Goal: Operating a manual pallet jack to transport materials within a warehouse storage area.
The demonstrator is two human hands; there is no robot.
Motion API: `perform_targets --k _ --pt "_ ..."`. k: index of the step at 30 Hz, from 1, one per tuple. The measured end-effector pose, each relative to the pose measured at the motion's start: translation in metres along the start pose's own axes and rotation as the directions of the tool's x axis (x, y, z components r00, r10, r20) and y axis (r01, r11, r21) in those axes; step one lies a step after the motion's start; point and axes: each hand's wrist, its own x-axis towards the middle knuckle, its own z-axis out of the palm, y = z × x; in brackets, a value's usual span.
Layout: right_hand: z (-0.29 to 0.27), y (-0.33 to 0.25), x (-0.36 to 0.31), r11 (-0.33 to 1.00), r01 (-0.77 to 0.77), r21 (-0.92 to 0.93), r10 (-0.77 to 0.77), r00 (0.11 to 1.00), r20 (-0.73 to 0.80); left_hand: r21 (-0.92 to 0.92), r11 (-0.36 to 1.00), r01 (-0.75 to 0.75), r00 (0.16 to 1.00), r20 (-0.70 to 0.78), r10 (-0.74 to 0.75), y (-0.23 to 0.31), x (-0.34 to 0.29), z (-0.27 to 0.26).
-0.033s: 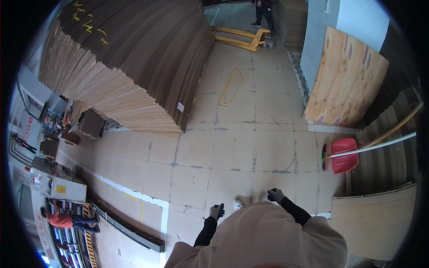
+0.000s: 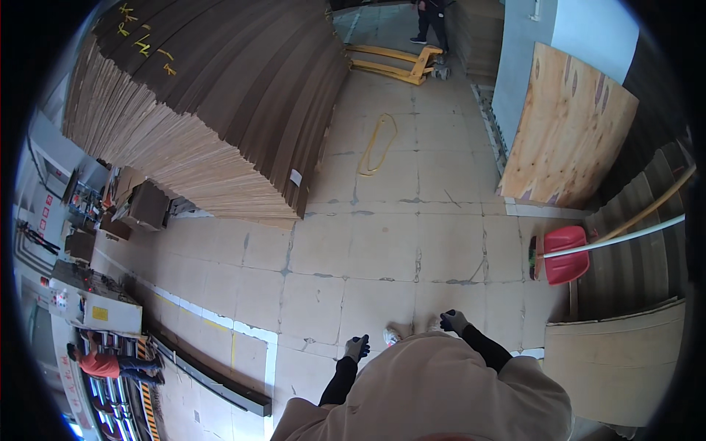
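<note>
The left hand, in a grey glove with dark fingers, is loosely clenched above the floor, left of the shoes; the right hand, gloved alike, is also clenched, near the shoes' right side, both palms hidden from view. The shoes, nearest to both hands, stand on the floor, partly covered by the pale top. Left of the left hand, white tape turns a corner on the floor; beyond it lies a dark beam, and towards the floor's left edge a worker in red is at a machine. By the floor's right edge sits a red dustpan, a broom beside it, between cardboard and plywood. Ahead, a yellow loop lies beyond the stack's near corner, short of the pallet jack
</note>
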Motion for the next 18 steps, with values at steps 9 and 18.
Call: perform_targets --k 9,18 --pt "-0.011 0.019 -0.01 0.995 -0.053 0.083 0.057 0.998 -0.04 0.049 0.999 -0.009 0.999 0.041 0.007 0.004 0.007 0.011" --pt "-0.024 0.023 -0.005 0.975 -0.024 0.222 0.041 0.997 -0.069 0.07 0.997 0.012 0.999 0.038 -0.015 0.001 0.012 0.011"
